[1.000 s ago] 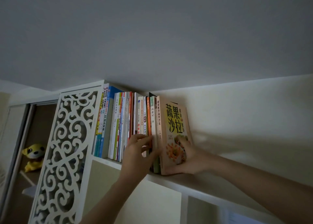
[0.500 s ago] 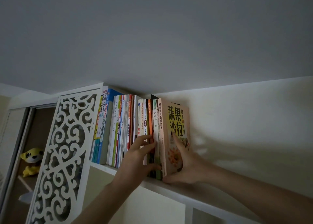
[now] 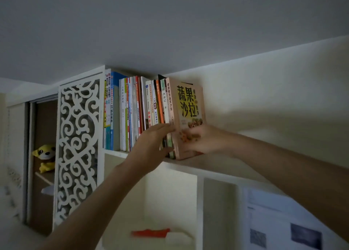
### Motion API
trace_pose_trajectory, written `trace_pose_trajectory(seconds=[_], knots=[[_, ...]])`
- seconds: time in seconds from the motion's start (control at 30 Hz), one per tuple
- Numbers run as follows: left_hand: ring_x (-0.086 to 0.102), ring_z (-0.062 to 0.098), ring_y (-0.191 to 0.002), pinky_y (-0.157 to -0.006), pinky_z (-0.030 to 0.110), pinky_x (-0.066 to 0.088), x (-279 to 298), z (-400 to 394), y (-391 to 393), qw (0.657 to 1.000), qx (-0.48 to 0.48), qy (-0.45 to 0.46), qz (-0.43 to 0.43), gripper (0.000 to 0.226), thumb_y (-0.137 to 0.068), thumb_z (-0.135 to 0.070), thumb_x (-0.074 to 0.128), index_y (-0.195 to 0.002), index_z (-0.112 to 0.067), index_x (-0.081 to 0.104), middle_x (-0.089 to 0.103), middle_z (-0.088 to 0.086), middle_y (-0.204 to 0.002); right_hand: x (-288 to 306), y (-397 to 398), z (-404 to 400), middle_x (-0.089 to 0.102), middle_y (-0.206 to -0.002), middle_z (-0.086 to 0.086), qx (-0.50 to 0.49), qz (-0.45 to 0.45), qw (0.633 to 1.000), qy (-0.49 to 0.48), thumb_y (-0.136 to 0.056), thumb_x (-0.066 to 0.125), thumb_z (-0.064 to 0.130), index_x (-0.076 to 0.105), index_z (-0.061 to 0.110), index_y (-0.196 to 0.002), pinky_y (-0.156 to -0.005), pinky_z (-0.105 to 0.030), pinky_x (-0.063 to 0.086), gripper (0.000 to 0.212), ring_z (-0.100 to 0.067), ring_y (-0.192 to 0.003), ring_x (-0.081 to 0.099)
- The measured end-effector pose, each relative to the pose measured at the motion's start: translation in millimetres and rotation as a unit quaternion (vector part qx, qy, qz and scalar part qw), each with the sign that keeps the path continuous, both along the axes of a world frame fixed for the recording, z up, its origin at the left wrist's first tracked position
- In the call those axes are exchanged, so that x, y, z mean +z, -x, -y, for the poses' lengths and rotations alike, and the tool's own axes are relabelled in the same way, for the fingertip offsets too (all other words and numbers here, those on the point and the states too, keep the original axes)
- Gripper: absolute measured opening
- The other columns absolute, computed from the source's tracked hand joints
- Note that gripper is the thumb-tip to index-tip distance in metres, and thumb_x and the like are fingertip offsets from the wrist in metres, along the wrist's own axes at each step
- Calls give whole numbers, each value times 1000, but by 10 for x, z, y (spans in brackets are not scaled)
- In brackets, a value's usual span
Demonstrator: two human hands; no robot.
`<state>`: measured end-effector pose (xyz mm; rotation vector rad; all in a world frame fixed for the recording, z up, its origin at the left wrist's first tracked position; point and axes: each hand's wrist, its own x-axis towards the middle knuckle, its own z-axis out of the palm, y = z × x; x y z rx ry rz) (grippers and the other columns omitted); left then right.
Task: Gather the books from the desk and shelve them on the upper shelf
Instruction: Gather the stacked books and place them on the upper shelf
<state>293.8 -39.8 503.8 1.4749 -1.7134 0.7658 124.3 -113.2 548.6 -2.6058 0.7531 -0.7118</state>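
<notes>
Since the earlier frame the left hand (image 3: 151, 145) has slid rightward; fingers spread flat against the book spines (image 3: 149, 106). Right hand (image 3: 200, 140) presses open-palmed on the salad book (image 3: 188, 102), upright on the upper shelf (image 3: 217, 166).

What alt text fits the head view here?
Two bare hands steady a row of upright books on a high white shelf: the left hand presses the spines, the right hand braces the end cookbook. A yellow plush toy sits lower left.
</notes>
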Motion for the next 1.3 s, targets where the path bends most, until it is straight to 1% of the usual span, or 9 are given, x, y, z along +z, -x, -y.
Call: trace_pose_trajectory(seconds=[0.07, 0.17, 0.37, 0.53, 0.6, 0.8, 1.0, 1.17, 1.3], knots=[[64, 6, -91, -85, 17, 53, -98, -227, 313, 998, -55, 28, 1, 34, -81, -12, 73, -114, -19, 65, 66, -3, -110, -83, 384, -346, 73, -104, 8, -12, 34, 997, 65, -83, 73, 28, 75, 23, -105, -92, -26, 52, 23, -10, -99, 67], [63, 3, -73, -67, 13, 52, -441, -495, 931, 985, -161, -61, 13, 12, -84, -12, 69, -93, -20, 69, 69, -8, -85, -510, 1132, -811, 75, -73, 3, 24, 23, 999, -8, -82, 74, 17, 77, 20, -88, -68, -21, 59, 7, -9, -66, 72], [62, 2, -70, -66, 14, 45, -2268, -263, 2261, 865, -255, -432, -1, 4, -85, -22, 66, -86, -21, 70, 63, -17, -72, -2668, 2604, -853, 74, -77, 9, -147, -158, 957, -196, -84, 72, 16, 76, 20, -87, -63, -15, 50, 7, -9, -71, 71], [62, 19, -105, -83, 17, 44, -4236, 37, 2915, 761, -178, -617, -94, 32, -88, -28, 62, -116, -14, 63, 66, 3, -115, -4722, 3740, -1128, 67, -108, -14, -379, -154, 857, -314, -93, 60, 25, 67, 7, -106, -78, -34, 51, 23, -31, -99, 63], [60, 22, -111, -94, 29, 49, -4763, 42, 3043, 732, -176, -645, -131, 45, -85, -35, 63, -123, -12, 57, 63, 6, -122, -5190, 3956, -1367, 63, -111, -17, -423, -165, 824, -339, -98, 51, 28, 61, 5, -114, -73, -22, 50, 29, -24, -86, 60], [38, 28, -134, -107, 33, 37, -5641, 72, 3406, 636, -144, -736, -182, 82, -84, -28, 69, -147, -8, 20, 32, 11, -150, -5847, 4222, -1815, 48, -137, -5, -533, -121, 733, -406, -94, 58, 33, 40, 17, -140, -91, -23, 44, 52, -20, -121, 52], [7, 49, -141, -114, 51, 19, -5843, 221, 3707, 630, 14, -753, -192, 118, -81, -53, 68, -147, -6, -17, -5, 30, -153, -6040, 4117, -1790, 45, -129, -10, -631, -82, 673, -376, -90, 63, 36, 35, 15, -141, -92, -29, 43, 62, -25, -113, 52], [43, 43, -124, -102, 50, 41, -6089, 388, 3591, 627, 26, -705, -331, 104, -63, -32, 86, -143, -8, 23, 37, 27, -139, -6134, 4063, -1788, 42, -136, -10, -680, -24, 642, -352, -78, 78, 26, 36, 14, -141, -100, -36, 42, 77, -27, -123, 46], [62, 31, -91, -83, 47, 55, -6211, 446, 3440, 596, -30, -665, -448, 53, -63, -24, 81, -104, 2, 60, 65, 16, -102, -6219, 4014, -1838, 43, -134, -11, -682, 0, 649, -337, -69, 84, 19, 44, 12, -134, -100, -40, 43, 77, -29, -118, 47]])
